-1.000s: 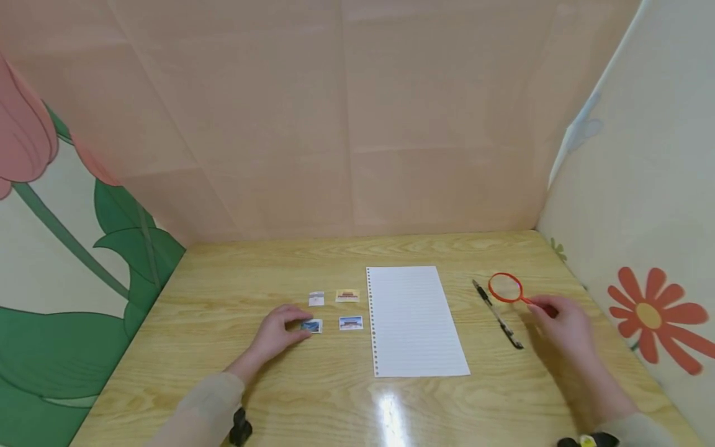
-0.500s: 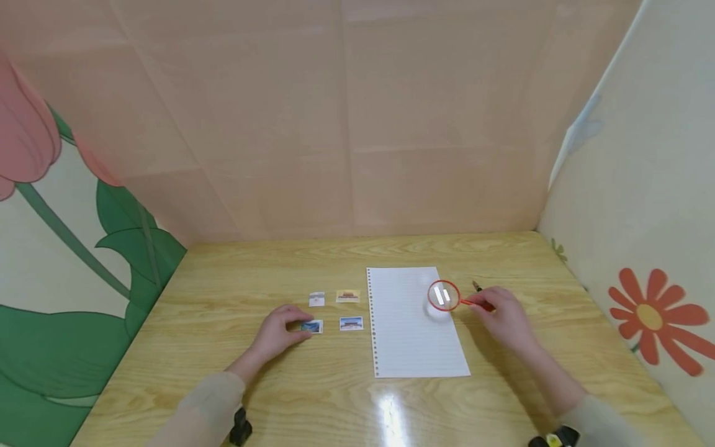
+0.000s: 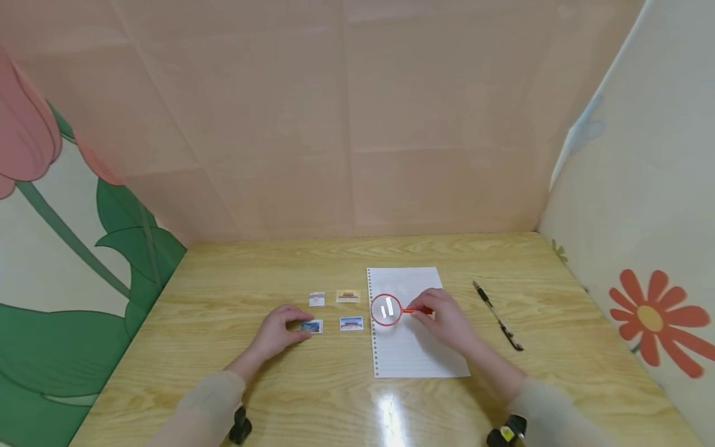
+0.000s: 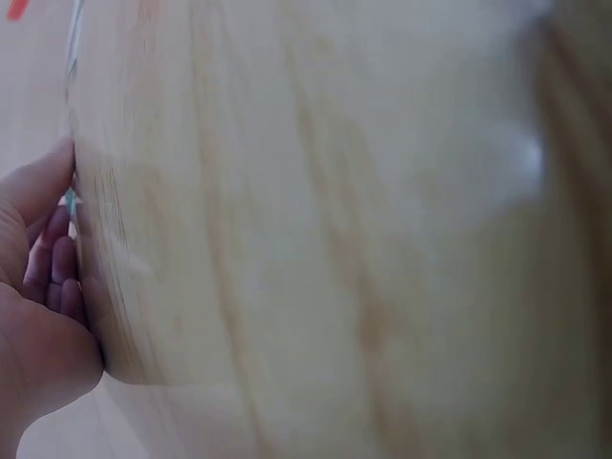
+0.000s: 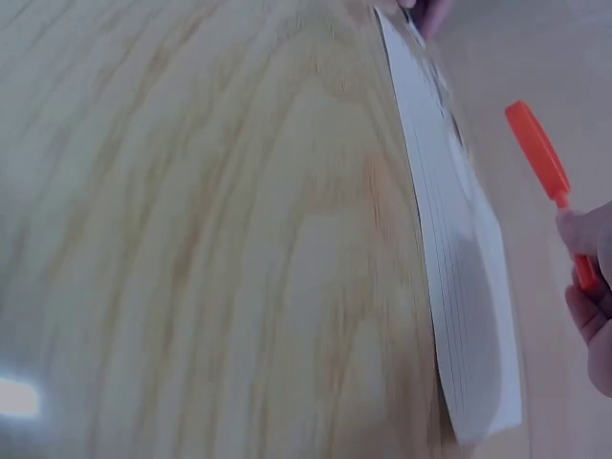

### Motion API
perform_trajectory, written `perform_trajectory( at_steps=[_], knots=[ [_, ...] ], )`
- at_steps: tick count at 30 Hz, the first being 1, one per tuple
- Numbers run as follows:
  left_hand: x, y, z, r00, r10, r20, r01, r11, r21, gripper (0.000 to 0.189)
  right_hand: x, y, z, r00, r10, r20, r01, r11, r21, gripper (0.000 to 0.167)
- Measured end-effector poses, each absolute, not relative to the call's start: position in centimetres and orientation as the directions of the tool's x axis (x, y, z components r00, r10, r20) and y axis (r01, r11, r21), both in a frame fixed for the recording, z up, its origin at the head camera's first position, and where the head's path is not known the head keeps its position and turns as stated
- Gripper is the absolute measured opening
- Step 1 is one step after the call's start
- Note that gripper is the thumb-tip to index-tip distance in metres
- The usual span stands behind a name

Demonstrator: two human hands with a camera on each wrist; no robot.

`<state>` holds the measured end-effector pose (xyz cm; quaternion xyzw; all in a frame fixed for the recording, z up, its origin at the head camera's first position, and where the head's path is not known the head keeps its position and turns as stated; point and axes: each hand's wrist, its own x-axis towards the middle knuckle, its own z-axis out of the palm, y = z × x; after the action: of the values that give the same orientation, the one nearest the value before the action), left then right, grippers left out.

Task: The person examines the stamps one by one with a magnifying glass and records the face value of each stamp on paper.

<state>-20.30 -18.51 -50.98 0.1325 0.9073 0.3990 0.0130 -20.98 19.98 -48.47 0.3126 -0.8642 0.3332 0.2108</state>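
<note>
In the head view my right hand (image 3: pixel 444 316) pinches the handle of a red-rimmed magnifying glass (image 3: pixel 386 310). Its lens hangs over the left side of a lined sheet of paper (image 3: pixel 419 357), raised off it in the right wrist view. My left hand (image 3: pixel 277 332) rests on the table with thumb and forefinger at the lower and upper edges of a blue stamp (image 3: pixel 314 326), covering its left end. To the right lies another blue stamp (image 3: pixel 351 323). Behind them lie a yellow stamp (image 3: pixel 347 296) and a pale grey one (image 3: pixel 316 299).
A black-and-clear pen (image 3: pixel 498 316) lies slantwise to the right of the sheet. The wooden table (image 3: pixel 313 403) meets a pink backdrop (image 3: pixel 357 155) at the rear and flower-patterned panels (image 3: pixel 642 205) at both sides.
My right hand has carried the magnifying glass leftward, from beside the pen across the sheet to its left side. My left hand and the stamps have stayed in place.
</note>
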Motion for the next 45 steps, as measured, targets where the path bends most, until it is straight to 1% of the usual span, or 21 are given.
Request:
perform_trajectory(
  at_steps=[6,14,22,29,35,37,45],
  knots=[
    [-20.4,-18.5,-50.9,-0.968,0.243,0.069,0.214,0.643,0.735,0.029,-21.1,16.4,-48.7,-0.723,-0.429,0.542,-0.684,0.557,-0.472,0.022],
    [-20.5,-18.6,-51.2,-0.961,0.253,0.112,0.254,0.646,0.72,0.03,-21.0,12.4,-49.4,-0.766,-0.445,0.464,-0.642,0.555,-0.529,0.016],
    [-20.6,-18.7,-51.4,-0.956,0.267,0.123,0.271,0.637,0.722,0.03,-21.0,9.6,-49.8,-0.764,-0.447,0.465,-0.645,0.539,-0.542,0.014],
    [-20.7,-18.7,-51.5,-0.947,0.268,0.177,0.309,0.611,0.729,0.03,-20.7,7.9,-49.7,-0.761,-0.454,0.463,-0.649,0.537,-0.54,0.011],
    [-20.6,-18.8,-51.7,-0.932,0.281,0.23,0.356,0.583,0.731,0.029,-20.6,7.1,-49.9,-0.781,-0.431,0.452,-0.625,0.531,-0.572,0.011],
    [-20.7,-18.8,-51.7,-0.928,0.282,0.243,0.367,0.583,0.725,0.029,-20.7,6.9,-50.1,-0.782,-0.427,0.455,-0.624,0.538,-0.567,0.011],
    [-20.8,-18.8,-51.9,-0.923,0.291,0.252,0.381,0.596,0.707,0.029,-20.6,6.2,-50.6,-0.783,-0.411,0.468,-0.622,0.547,-0.56,0.013]
  ],
)
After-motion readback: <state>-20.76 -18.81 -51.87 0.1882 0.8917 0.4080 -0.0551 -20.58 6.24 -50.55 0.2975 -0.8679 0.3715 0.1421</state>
